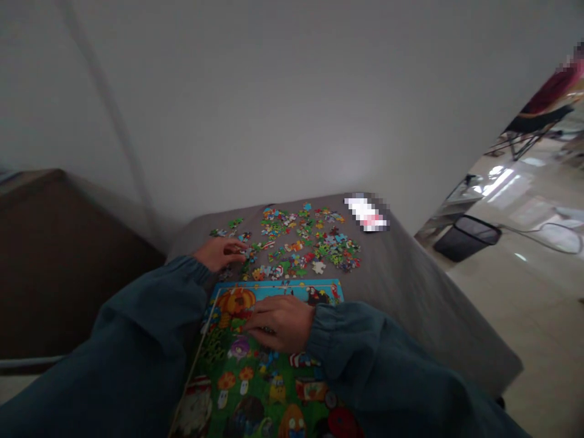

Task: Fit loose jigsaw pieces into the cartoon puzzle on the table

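Note:
A colourful puzzle board (255, 377) with mushrooms and pumpkins lies on a grey table (410, 292) right in front of me. Beyond it, several loose puzzle pieces (301, 243) are scattered in a heap. My left hand (221, 252) reaches out to the left edge of the loose pieces, fingers curled on them; whether it grips one I cannot tell. My right hand (280, 322) rests palm down on the upper part of the board, fingers pointing left. Both arms wear dark teal sleeves.
A blurred white and red object (367, 213) lies at the table's far right corner. A plain grey wall stands behind the table. A brown surface (59, 255) is at the left. On the floor at right stand a black bin (468, 237) and a folding chair (533, 128).

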### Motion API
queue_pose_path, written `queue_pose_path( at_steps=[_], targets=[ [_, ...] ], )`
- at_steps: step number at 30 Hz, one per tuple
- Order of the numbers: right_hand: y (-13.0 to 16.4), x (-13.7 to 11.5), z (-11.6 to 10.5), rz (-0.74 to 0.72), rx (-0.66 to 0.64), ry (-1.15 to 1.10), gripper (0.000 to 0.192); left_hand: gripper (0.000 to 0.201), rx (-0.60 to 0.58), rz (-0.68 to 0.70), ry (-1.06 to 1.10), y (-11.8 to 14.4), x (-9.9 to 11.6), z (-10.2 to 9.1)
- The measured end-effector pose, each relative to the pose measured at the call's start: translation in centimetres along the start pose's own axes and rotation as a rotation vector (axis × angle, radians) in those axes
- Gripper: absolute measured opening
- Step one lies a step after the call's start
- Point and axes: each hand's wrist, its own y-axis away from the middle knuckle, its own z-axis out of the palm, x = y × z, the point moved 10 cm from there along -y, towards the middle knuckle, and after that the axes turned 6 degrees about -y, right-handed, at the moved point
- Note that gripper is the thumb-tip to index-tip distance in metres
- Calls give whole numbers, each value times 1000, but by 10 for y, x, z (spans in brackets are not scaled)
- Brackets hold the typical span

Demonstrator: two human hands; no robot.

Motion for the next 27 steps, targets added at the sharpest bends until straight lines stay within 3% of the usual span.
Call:
queue_pose_path(
  at_steps=[7,13,21,27],
  targets=[
    [3,0,-7,58,63,-41,21,42,-94,122,-106,-8,22,24],
    [4,2,-11,91,60,-40,20,43,48,206,-254,-19,40,18],
    [1,-4,-4,-8,-17,76,24,44,108,172,-347,25,29,37],
    [5,14,-14,60,75,109,23,49,180,58,-348,34,20,36]
  ],
)
